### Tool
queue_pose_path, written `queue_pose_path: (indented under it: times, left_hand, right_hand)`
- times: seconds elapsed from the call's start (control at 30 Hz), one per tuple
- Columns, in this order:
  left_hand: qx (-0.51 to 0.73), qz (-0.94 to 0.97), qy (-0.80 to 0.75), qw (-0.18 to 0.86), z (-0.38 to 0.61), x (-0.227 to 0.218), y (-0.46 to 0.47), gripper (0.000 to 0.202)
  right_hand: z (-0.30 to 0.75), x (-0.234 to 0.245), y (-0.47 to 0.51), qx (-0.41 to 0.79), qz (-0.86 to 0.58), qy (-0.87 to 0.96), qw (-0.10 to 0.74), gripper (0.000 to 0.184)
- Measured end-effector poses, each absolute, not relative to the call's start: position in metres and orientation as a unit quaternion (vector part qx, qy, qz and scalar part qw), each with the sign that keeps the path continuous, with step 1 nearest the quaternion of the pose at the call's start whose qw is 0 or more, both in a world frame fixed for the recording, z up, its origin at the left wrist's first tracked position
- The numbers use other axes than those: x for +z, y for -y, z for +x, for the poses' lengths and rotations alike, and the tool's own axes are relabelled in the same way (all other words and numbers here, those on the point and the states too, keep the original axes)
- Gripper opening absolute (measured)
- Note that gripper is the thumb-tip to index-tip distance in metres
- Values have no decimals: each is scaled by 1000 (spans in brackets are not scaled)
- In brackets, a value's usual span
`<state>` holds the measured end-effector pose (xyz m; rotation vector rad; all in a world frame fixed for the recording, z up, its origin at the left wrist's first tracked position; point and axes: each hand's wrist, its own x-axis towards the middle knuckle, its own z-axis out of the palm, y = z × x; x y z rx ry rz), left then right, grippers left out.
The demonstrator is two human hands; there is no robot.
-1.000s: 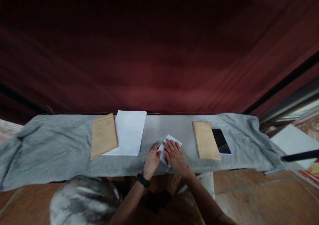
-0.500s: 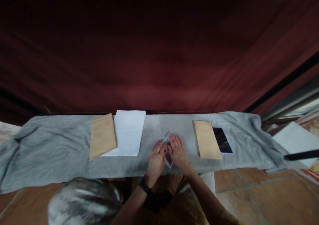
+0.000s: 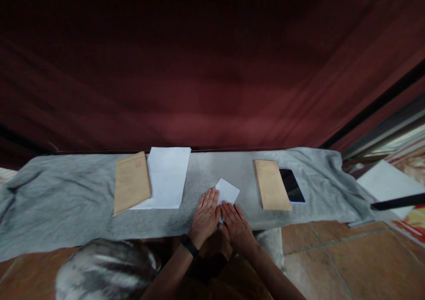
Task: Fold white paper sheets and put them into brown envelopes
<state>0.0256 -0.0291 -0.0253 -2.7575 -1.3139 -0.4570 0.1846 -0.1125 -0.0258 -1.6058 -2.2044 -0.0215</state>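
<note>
A small piece of folded white paper (image 3: 228, 190) lies turned at an angle on the grey cloth in front of me. My left hand (image 3: 206, 216) rests flat with stretched fingers over its left side. Fingers extended, my right hand (image 3: 237, 227) presses on the paper's near part. The thumbs come close together near the lower corner, where the hands hide some of the paper. A dark band circles my left wrist.
Larger white sheets (image 3: 168, 176) lie to the left, partly under a stack of brown envelopes (image 3: 132, 182). On the right, more brown envelopes (image 3: 271, 185) lie beside a dark-screened phone (image 3: 292, 185). Grey cloth (image 3: 66, 193) covers the narrow surface; a dark red curtain (image 3: 212, 91) hangs behind.
My right hand has slid toward me, off the paper's far part. The paper, narrow and mostly covered before, now shows a flat, roughly square white face. The view has shifted slightly.
</note>
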Motion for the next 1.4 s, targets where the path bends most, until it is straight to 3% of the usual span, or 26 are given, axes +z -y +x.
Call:
queue_pose_path:
  times: [0.17, 0.3, 0.6, 0.9, 1.4]
  left_hand:
    - [-140, -908, 394, 15, 17, -15, 35, 53]
    - [-116, -931, 346, -15, 12, -6, 34, 49]
    - [-100, -954, 277, -51, 6, 5, 32, 46]
    - [-88, -954, 272, -95, 8, 11, 36, 45]
    - [-76, -958, 259, -95, -3, 11, 49, 45]
  right_hand:
    - [199, -25, 111, 51, -555, 795, 240, 44]
    - [218, -23, 80, 32, -622, 727, 290, 39]
    - [234, -13, 18, 42, -707, 669, 225, 31]
    - [246, -12, 3, 150, -720, 631, 247, 17]
    - [261, -14, 33, 245, -745, 511, 353, 23]
